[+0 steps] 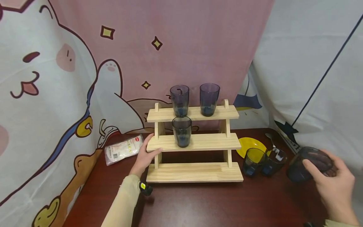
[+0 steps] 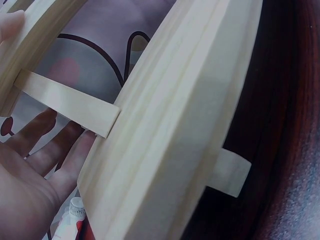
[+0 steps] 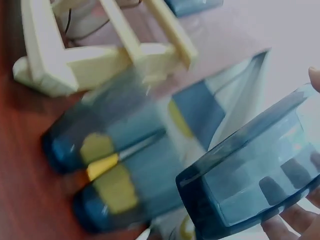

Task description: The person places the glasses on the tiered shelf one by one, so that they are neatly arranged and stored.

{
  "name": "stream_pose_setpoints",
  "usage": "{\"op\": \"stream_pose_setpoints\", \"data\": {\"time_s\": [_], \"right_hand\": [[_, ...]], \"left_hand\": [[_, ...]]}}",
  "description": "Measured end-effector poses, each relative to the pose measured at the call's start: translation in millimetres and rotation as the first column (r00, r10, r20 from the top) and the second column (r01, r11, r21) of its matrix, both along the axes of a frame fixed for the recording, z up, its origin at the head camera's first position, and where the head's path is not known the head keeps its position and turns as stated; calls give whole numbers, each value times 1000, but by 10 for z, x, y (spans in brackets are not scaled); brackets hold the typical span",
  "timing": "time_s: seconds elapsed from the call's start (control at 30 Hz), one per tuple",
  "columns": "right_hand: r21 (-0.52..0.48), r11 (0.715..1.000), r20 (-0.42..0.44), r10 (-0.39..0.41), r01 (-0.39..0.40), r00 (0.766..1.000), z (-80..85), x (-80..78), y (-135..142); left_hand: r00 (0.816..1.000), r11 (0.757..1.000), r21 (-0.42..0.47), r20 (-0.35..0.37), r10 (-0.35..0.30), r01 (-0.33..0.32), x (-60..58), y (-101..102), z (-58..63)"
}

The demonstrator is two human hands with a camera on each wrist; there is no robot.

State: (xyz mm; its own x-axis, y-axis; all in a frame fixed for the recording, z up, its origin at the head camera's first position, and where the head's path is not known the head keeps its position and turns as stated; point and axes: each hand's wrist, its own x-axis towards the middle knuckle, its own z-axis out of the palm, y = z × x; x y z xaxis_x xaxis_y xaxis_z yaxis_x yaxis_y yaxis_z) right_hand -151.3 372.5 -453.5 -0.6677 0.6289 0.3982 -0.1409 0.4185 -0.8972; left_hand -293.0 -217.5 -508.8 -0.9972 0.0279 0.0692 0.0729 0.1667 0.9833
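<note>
A three-tier wooden shelf stand [image 1: 195, 173] stands on the table. My left hand [image 1: 145, 157] grips the left end of its middle tier, thumb at the front edge and fingers behind, as the left wrist view also shows. On the top tier stand two purplish glasses [image 1: 180, 101] [image 1: 209, 99], and a smoky grey glass [image 1: 181, 132] is upright on the middle tier. Out to the right, my right hand [image 1: 337, 181] holds a dark tinted glass [image 1: 307, 164] on its side, its base toward the stand. In the right wrist view the fingers wrap around this glass [image 3: 250, 175].
Two more tinted glasses [image 1: 253, 162] [image 1: 273, 162] stand side by side right of the stand. Behind them lie a yellow plate [image 1: 245, 143] and a spoon [image 1: 270, 137]. A clear plastic packet [image 1: 123, 149] lies left of the stand. Printed cloth [image 1: 212, 37] hangs behind the table.
</note>
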Motion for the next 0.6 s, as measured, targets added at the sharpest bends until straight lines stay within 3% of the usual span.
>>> {"op": "stream_pose_setpoints", "data": {"time_s": [0.13, 0.33, 0.6], "right_hand": [[8, 997, -80, 77, -76, 994, 193, 4, -154], [9, 973, -164, 230, -231, 959, 458, -45, -448], [114, 925, -123, 376, -363, 918, 610, -239, -810]], "left_hand": [[1000, 1000, 7, -12, 7, -7, -14, -9, -62], [999, 1000, 10, -39, 10, -9, -7, -17, -104], [998, 1000, -15, -60, 25, -26, -19, -14, -99]]}}
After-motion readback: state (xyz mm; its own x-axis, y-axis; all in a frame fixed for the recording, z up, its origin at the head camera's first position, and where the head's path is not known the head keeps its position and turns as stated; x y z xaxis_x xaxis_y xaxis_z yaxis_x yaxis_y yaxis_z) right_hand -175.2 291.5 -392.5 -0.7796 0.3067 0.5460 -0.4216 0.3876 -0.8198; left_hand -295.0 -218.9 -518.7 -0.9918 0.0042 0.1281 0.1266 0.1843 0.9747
